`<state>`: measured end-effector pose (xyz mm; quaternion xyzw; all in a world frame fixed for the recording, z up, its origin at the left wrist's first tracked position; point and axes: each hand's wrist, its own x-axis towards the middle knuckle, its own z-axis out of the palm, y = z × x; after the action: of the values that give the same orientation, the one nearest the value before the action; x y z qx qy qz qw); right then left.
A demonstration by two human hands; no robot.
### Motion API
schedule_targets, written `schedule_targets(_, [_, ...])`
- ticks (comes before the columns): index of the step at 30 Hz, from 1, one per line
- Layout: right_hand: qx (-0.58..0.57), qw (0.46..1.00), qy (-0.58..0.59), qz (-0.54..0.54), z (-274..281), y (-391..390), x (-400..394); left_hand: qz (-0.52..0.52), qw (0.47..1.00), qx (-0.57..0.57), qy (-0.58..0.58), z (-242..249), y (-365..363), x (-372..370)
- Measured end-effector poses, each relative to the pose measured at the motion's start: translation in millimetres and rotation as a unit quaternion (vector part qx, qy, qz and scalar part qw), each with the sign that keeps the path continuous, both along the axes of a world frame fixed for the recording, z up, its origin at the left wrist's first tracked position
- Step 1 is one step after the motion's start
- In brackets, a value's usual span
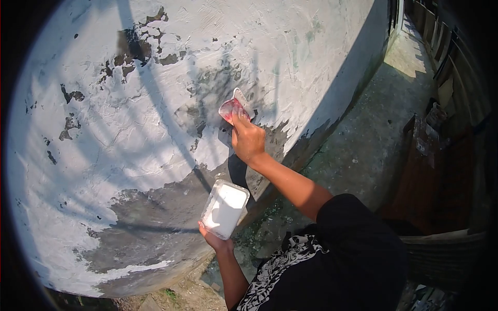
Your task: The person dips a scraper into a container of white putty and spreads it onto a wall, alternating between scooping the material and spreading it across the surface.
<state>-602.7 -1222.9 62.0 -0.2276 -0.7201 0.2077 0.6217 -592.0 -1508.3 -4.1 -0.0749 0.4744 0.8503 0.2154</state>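
Pressing a scraper (236, 108) flat against the wall (155, 129), your right hand (248, 140) grips its lower end with the fingers closed around it. The scraper is reddish with a pale upper edge, and it sits tilted on the plaster just above your knuckles. It rests at the border between white coating and a bare grey patch, toward the right edge of the wall.

Your left hand (213, 239) holds a tray (224, 208) from beneath, fingers wrapped under its lower end. The tray is clear-sided and filled with white paste. It sits below the scraper and apart from it, in front of a large grey area near the lower edge of the wall.

Dark flaked patches mark the upper part of the wall. A concrete path (363, 145) runs along the base of the wall to the right.
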Motion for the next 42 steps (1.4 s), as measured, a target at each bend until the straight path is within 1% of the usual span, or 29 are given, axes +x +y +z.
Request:
schedule_targets(1, [0.023,0.999,-0.021,0.044,-4.3,-16.6,8.2,0.001,1.000,-0.002,-0.004,-4.4,-2.4,0.1])
schedule_targets(2, [0.020,0.999,-0.024,0.044,-5.6,-16.7,19.6,0.002,1.000,0.000,0.006,-10.4,-6.0,-2.6])
schedule_targets(4, [0.024,0.994,-0.048,0.091,-6.5,-4.0,49.3,0.000,1.000,0.002,0.025,-8.4,-8.4,-6.4])
schedule_targets(6, [-0.036,0.999,-0.005,0.007,-8.0,27.3,61.1,0.020,1.000,0.005,0.006,0.2,-9.3,-2.9])
schedule_targets(8, [-0.003,0.992,0.088,-0.088,-13.1,65.9,56.0,0.025,1.000,0.002,0.007,-5.2,-16.2,-5.8])
schedule_targets(9, [-0.006,0.993,0.083,-0.082,-16.6,65.7,48.9,0.025,1.000,0.000,0.007,-9.3,-21.3,-5.1])
schedule_targets(11, [-0.024,0.996,0.016,-0.081,-22.2,63.7,33.6,0.032,0.999,-0.016,0.008,-16.6,-33.9,-5.0])
schedule_targets(13, [-0.005,0.998,-0.003,-0.069,-56.9,30.9,3.5,0.032,0.999,-0.022,0.009,-20.9,-42.1,-4.4])
schedule_targets(14, [0.046,0.997,-0.021,-0.051,-77.2,9.6,-6.3,0.042,0.999,-0.019,0.010,-19.9,-45.7,-2.6])
schedule_targets(16, [0.061,0.994,-0.083,0.024,-117.0,-46.2,-9.7,0.061,0.998,-0.010,0.002,-20.8,-49.6,-1.3])
schedule_targets(17, [0.083,0.989,-0.102,0.065,-135.1,-65.8,-2.7,0.050,0.999,-0.014,0.003,-20.1,-53.6,-2.5])
schedule_targets(18, [0.090,0.985,-0.119,0.084,-148.9,-78.6,4.9,0.039,0.999,-0.020,0.005,-19.5,-56.5,-2.9])
schedule_targets(20, [0.050,0.980,-0.113,0.158,-151.2,-83.9,27.7,0.040,0.999,-0.021,0.000,-18.7,-57.8,-8.8])
schedule_targets(22, [-0.005,0.962,-0.150,0.227,-138.3,-70.5,46.1,0.040,0.999,-0.020,-0.006,-16.1,-55.9,-17.3])
schedule_targets(23, [-0.052,0.947,-0.200,0.247,-130.8,-61.1,55.2,0.023,1.000,-0.017,0.010,-14.7,-52.7,-20.1])
schedule_targets(24, [-0.086,0.943,-0.200,0.250,-108.5,-55.0,65.0,0.005,1.000,-0.014,0.025,-15.0,-51.9,-23.4])
schedule_targets(25, [-0.157,0.936,-0.185,0.256,-84.8,-50.9,72.9,0.008,1.000,-0.013,0.019,-20.3,-55.2,-28.6])
schedule_targets(26, [-0.225,0.925,-0.164,0.259,-73.8,-43.7,75.9,-0.027,0.999,0.017,0.043,-29.5,-55.9,-36.3])
schedule_targets(27, [-0.312,0.898,-0.071,0.301,-62.0,-40.6,76.4,-0.064,0.994,0.049,0.068,-35.4,-55.7,-42.9])
schedule_targets(28, [-0.367,0.859,-0.002,0.358,-46.3,-37.5,80.4,-0.069,0.994,0.054,0.062,-36.7,-55.3,-46.8])
schedule_targets(30, [-0.456,0.794,0.089,0.392,-7.2,-48.2,86.7,-0.066,0.995,0.068,0.006,-37.0,-50.2,-55.7])
schedule_targets(31, [-0.450,0.802,0.088,0.382,7.2,-57.0,89.4,-0.084,0.991,0.097,0.036,-36.9,-48.8,-59.9])
schedule_targets(32, [-0.478,0.775,0.091,0.403,20.1,-65.8,91.6,-0.093,0.990,0.107,0.029,-36.2,-48.6,-64.6])
schedule_targets(33, [-0.506,0.746,0.092,0.422,28.8,-74.7,92.5,-0.110,0.988,0.092,0.054,-32.8,-49.2,-67.4])
schedule_targets(34, [-0.504,0.754,0.084,0.412,34.5,-84.1,90.7,-0.126,0.986,0.078,0.079,-28.8,-50.1,-69.9])
schedule_targets(38, [-0.484,0.784,0.012,0.389,44.8,-120.7,77.7,-0.169,0.979,0.092,0.064,-16.5,-55.3,-86.8])
schedule_targets(40, [-0.445,0.805,-0.070,0.386,60.4,-142.2,72.3,-0.210,0.967,0.078,0.119,-18.7,-59.8,-97.2])
schedule_targets(41, [-0.456,0.812,-0.101,0.351,72.2,-156.7,69.6,-0.216,0.966,0.080,0.114,-18.7,-60.3,-101.5])
schedule_targets(42, [-0.458,0.813,-0.100,0.345,73.7,-163.7,67.7,-0.223,0.965,0.083,0.113,-18.4,-60.6,-105.1])
